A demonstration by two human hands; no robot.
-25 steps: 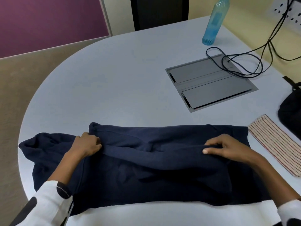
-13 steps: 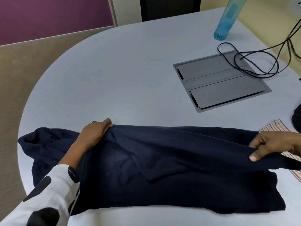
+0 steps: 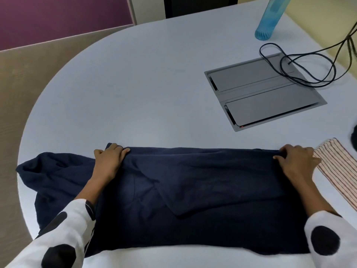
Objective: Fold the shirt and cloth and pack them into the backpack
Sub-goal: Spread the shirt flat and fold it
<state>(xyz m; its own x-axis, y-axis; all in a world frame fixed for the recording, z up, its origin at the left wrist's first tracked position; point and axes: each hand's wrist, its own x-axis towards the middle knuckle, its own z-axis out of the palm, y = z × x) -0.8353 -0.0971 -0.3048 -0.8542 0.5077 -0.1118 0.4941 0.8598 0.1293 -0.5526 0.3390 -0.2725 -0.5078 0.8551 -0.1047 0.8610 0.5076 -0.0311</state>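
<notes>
At the right edge of the view only a dark rounded sliver (image 3: 354, 139) shows, too cut off to identify, and the striped cloth (image 3: 340, 171) runs out of frame on that side, so its full shape cannot be seen. The blue bottle (image 3: 270, 18) is cropped at the top, and the black cable (image 3: 301, 70) leaves the view at the upper right. The navy shirt (image 3: 193, 190) lies flat on the pale worktop (image 3: 135, 84) at its near edge, spread wide from left to right, with a folded flap lying diagonally across its middle and a bunched, unfolded part trailing past the left hand toward the worktop's left rim. The left hand (image 3: 110, 161) grips the shirt's far edge, fingers curled over the fabric and thumb out to the side. The right hand (image 3: 297, 161) pinches the far right corner of the shirt, thumb against curled fingers, just beside the striped cloth. What the fingertips hold underneath is hidden by the fabric. A grey hatch panel (image 3: 264, 93) sits in the worktop beyond.
</notes>
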